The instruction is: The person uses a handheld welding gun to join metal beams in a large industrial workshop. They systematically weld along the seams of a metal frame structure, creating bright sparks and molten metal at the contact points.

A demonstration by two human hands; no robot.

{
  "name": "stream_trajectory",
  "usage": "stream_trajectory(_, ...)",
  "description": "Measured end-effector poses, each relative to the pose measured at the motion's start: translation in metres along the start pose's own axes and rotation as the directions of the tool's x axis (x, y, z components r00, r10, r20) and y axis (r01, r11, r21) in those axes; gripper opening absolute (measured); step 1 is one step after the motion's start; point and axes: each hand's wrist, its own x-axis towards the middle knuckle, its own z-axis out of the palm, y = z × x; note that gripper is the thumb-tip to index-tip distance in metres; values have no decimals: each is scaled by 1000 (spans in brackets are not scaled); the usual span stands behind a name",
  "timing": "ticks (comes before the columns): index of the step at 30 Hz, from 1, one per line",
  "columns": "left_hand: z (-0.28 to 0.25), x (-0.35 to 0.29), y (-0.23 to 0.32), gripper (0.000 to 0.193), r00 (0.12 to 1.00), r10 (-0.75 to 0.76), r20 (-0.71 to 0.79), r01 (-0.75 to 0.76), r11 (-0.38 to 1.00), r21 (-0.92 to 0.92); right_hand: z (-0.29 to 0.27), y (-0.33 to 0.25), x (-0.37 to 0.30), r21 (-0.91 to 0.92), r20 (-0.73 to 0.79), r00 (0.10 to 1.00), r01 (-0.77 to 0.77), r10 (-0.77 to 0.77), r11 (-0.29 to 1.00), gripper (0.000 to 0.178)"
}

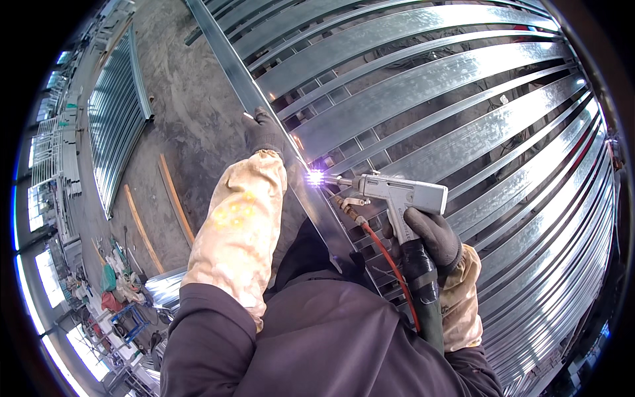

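Note:
My right hand [433,239], in a dark glove, is closed round the grip of a grey, pistol-shaped welding gun [403,193]. A bright violet-white arc [315,177] burns at its nozzle, against the edge of a long galvanized steel rail [231,59]. Further up that rail, my gloved left hand [264,134] is wrapped over the edge, its fingertips partly hidden. A small pale spot shows by its thumb. Wide and narrow steel slats [403,99] run off to the right from the rail. Tan protective sleeves cover both my forearms.
A red hose [393,264] and a thick dark cable [430,317] trail from the gun past my right arm. Left on the concrete floor lie another slatted steel panel [118,119] and two wooden strips [142,228]. Cluttered gear [126,284] stands along the far left.

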Motion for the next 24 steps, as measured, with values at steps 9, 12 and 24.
stream_trajectory(9,-3,-34,90,60,993,-118,22,114,985,127,-10,-1,-9,-47,-35,999,29,-31,998,41)
stream_trajectory(12,3,-34,86,60,998,-56,-21,58,992,114,-13,2,-9,-44,-42,999,30,-32,999,42)
stream_trajectory(24,-5,-42,103,59,992,-111,60,107,991,80,-30,16,-14,5,-92,995,-36,37,999,41)
